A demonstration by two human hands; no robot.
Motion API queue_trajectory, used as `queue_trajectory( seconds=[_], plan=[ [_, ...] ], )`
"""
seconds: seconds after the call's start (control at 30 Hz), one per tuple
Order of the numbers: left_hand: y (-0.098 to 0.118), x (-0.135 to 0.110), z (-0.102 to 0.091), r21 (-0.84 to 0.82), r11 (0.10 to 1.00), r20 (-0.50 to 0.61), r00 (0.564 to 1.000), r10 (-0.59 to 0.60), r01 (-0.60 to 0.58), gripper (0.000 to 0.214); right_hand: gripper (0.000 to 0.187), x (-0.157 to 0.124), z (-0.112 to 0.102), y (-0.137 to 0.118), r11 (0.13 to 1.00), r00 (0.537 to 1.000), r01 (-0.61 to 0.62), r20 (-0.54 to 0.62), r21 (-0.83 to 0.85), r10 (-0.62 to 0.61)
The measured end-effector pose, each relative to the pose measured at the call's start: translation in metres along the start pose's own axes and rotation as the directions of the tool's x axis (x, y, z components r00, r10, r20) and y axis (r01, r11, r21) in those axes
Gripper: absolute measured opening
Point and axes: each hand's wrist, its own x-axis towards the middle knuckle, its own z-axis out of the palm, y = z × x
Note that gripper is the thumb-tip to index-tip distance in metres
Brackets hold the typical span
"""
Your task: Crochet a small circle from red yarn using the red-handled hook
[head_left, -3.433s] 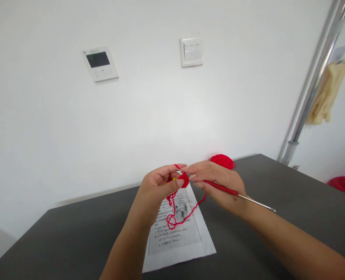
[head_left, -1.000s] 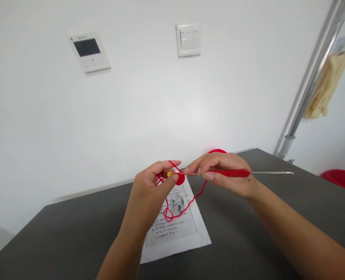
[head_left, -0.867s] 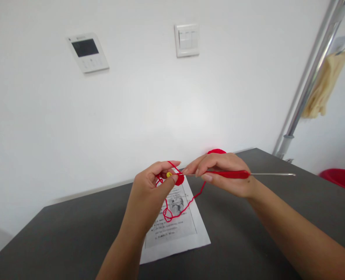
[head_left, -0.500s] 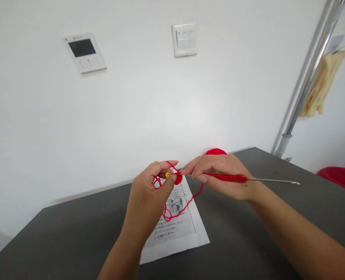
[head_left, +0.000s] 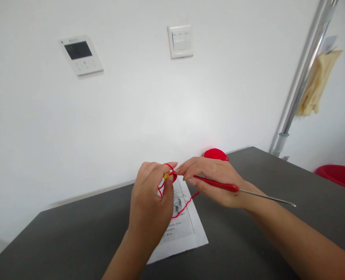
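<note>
My left hand (head_left: 151, 194) is closed, pinching a small red crochet piece (head_left: 174, 177) between thumb and fingers. A yellow stitch marker (head_left: 166, 176) sits beside the piece. Red yarn (head_left: 186, 203) passes over the raised left forefinger and trails down across the paper. In my right hand (head_left: 216, 179) is a crochet hook with a red handle (head_left: 225, 185); its thin metal rear end points right, past the wrist. The hook's front tip meets the work near the left fingertips, too small to make out clearly. Behind the right hand lies a red yarn ball (head_left: 216, 154).
A printed sheet (head_left: 190, 237) lies on the dark grey table (head_left: 81, 233) under the hands. On the white wall are an intercom panel (head_left: 81, 56) and a light switch (head_left: 181, 41). At right stand a metal pole (head_left: 303, 77), hanging pale gloves (head_left: 318, 83) and a red basin (head_left: 338, 175).
The hook has tilted, its rear end swinging downward. My left hand has turned, with its thumb more upright, covering more of the red piece and yarn. The view has shifted slightly.
</note>
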Motion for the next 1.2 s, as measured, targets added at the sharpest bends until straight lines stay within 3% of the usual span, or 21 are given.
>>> queue_trajectory(
  seconds=[0.13,0.33,0.43,0.5,0.57,0.67,0.77,0.83,0.9,1.03,1.2],
  plan=[
    [0.002,-0.001,0.000,0.089,0.990,-0.034,0.993,0.117,-0.113,0.019,0.011,-0.001,0.007,0.001,0.999,0.998,0.015,-0.057,0.034,-0.013],
    [0.004,-0.002,-0.001,0.122,0.984,-0.072,0.987,0.141,-0.132,0.020,0.011,-0.005,0.022,0.006,0.943,0.955,-0.142,-0.208,0.300,0.210],
    [0.005,-0.003,-0.002,0.131,0.984,-0.084,0.987,0.136,-0.125,0.020,0.011,-0.007,0.030,0.006,0.918,0.929,-0.152,-0.265,0.367,0.260],
    [0.004,-0.002,-0.002,0.139,0.982,-0.084,0.986,0.144,-0.131,0.020,0.010,-0.007,0.033,0.005,0.958,0.939,-0.089,-0.298,0.271,0.172],
    [0.003,-0.002,-0.001,0.144,0.979,-0.085,0.984,0.154,-0.141,0.020,0.013,-0.007,0.034,0.003,0.995,0.953,0.024,-0.304,0.097,0.007],
    [0.002,-0.002,0.001,0.145,0.980,-0.100,0.983,0.154,-0.139,0.019,0.017,-0.006,0.036,0.001,0.991,0.948,0.132,-0.289,-0.038,-0.137],
    [0.005,-0.003,0.002,0.127,0.982,-0.103,0.983,0.155,-0.142,0.019,0.013,-0.005,0.039,0.001,0.996,0.938,0.004,-0.346,0.093,0.029],
    [0.007,-0.004,0.003,0.101,0.983,-0.096,0.982,0.162,-0.152,0.018,0.011,-0.004,0.042,0.001,0.970,0.903,-0.094,-0.392,0.225,0.178],
    [0.010,-0.005,0.003,0.075,0.988,-0.096,0.985,0.144,-0.138,0.016,0.011,-0.004,0.043,0.001,0.957,0.880,-0.093,-0.428,0.274,0.208],
    [0.013,-0.005,0.001,-0.009,0.998,-0.117,0.991,-0.062,0.062,0.015,0.004,-0.003,0.040,0.003,0.983,0.882,-0.006,-0.462,0.183,0.091],
    [0.013,-0.002,0.002,-0.281,0.883,-0.054,0.912,-0.406,0.377,0.032,0.006,-0.003,0.032,0.004,0.998,0.904,0.032,-0.427,0.048,-0.009]
  ],
)
